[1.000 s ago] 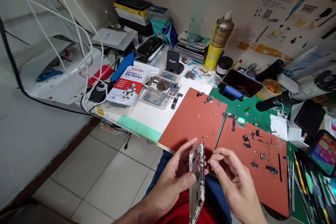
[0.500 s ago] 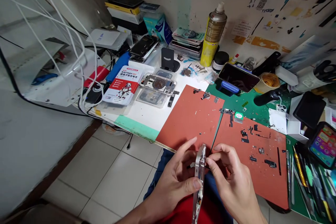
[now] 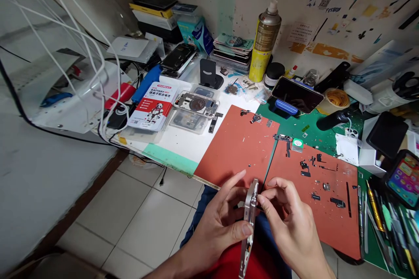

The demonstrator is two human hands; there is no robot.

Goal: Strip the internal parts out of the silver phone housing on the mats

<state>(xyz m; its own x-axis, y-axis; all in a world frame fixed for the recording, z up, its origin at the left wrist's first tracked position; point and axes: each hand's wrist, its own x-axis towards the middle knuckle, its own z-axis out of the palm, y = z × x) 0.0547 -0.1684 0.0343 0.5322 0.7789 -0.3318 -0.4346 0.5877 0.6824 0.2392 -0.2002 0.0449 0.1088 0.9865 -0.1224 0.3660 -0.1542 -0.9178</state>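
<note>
A silver phone frame (image 3: 248, 226) is held on edge above my lap, its inner side facing right. My left hand (image 3: 222, 222) grips it from the left, thumb over the near edge and index finger stretched out past the top. My right hand (image 3: 290, 222) is at the frame's upper inner side, thumb and index finger pinched together. Whatever sits between those fingertips is too small or hidden to make out. Beyond the hands, small phone parts (image 3: 304, 169) lie scattered on the reddish-brown mat (image 3: 235, 152).
Tweezers and screwdrivers (image 3: 375, 205) crowd the right edge beside a lit phone (image 3: 404, 178). A dark-screened phone (image 3: 297, 95) leans on a blue stand. A yellow spray can (image 3: 265, 41) stands at the back. An opened phone housing (image 3: 196, 103) and a battery box (image 3: 153, 104) lie left.
The view has shifted very slightly. Both hands keep nearly the same hold and position at the phone frame.
</note>
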